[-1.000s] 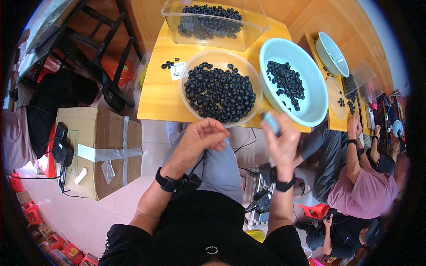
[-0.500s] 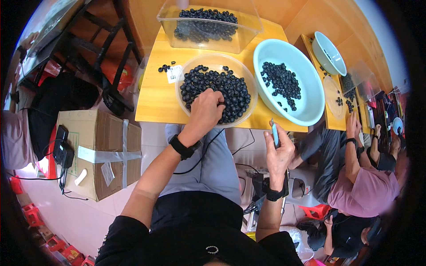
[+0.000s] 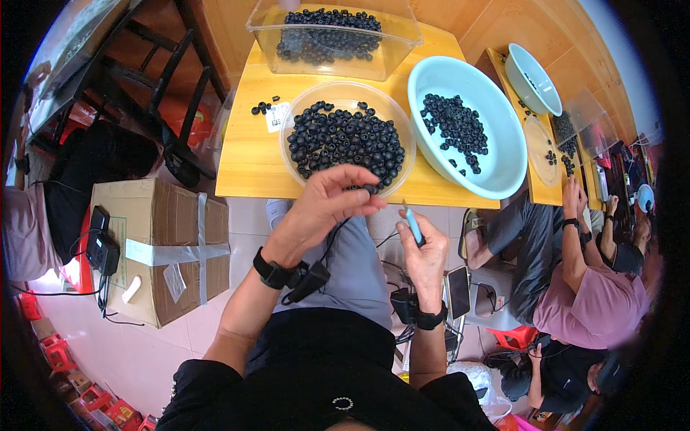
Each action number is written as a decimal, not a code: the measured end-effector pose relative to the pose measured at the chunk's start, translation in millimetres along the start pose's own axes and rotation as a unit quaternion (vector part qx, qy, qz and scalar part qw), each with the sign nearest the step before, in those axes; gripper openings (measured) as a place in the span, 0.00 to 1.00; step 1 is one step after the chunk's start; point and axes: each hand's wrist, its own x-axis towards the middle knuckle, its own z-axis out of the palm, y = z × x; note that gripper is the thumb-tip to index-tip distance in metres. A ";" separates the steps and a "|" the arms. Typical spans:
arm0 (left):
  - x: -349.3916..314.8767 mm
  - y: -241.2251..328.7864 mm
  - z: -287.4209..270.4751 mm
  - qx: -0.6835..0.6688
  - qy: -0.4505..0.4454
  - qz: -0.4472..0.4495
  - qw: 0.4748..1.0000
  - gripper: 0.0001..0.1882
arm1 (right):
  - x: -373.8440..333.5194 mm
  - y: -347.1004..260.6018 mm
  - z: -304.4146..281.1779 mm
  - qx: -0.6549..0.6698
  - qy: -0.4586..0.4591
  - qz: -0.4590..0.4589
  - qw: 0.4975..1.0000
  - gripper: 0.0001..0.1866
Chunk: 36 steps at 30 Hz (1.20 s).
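My left hand (image 3: 327,205) is pinching a small black bead (image 3: 371,189) between thumb and fingers, just over the near rim of a shallow round clear tub (image 3: 348,92). Many black beads (image 3: 345,140), some showing a hole, fill that tub. To its right, my right hand (image 3: 425,255) grips a small tool with a light-blue handle (image 3: 414,228); its thin metal tip points up toward the left hand, apart from the bead. A light-blue basin (image 3: 507,161) on the right side of the table contains a smaller heap of black pieces (image 3: 456,129).
Behind the tub stands a clear rectangular bin (image 3: 327,68) with more black beads. Several loose beads (image 3: 260,108) lie by a white label (image 3: 276,117) on the yellow table (image 3: 244,169). A taped cardboard box (image 3: 172,251) is at left. Another person (image 3: 596,302) works at right.
My left hand has come out of the bead heap toward me, with a bead in its fingers. The right hand and its tool have moved left, nearer to it.
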 end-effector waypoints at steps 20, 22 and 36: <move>-23.4 -26.6 -22.4 -0.131 -0.043 -0.038 0.990 0.09 | 2.1 -43.3 5.1 -0.041 -0.141 -0.093 0.985 0.10; -24.1 -25.8 -21.9 -0.142 -0.045 -0.042 0.988 0.09 | 2.5 -44.0 5.2 -0.051 -0.146 -0.092 0.984 0.10; -24.4 -30.2 -28.3 -0.183 -0.077 -0.081 0.977 0.06 | 3.1 -32.8 6.4 -0.017 -0.136 -0.137 0.981 0.11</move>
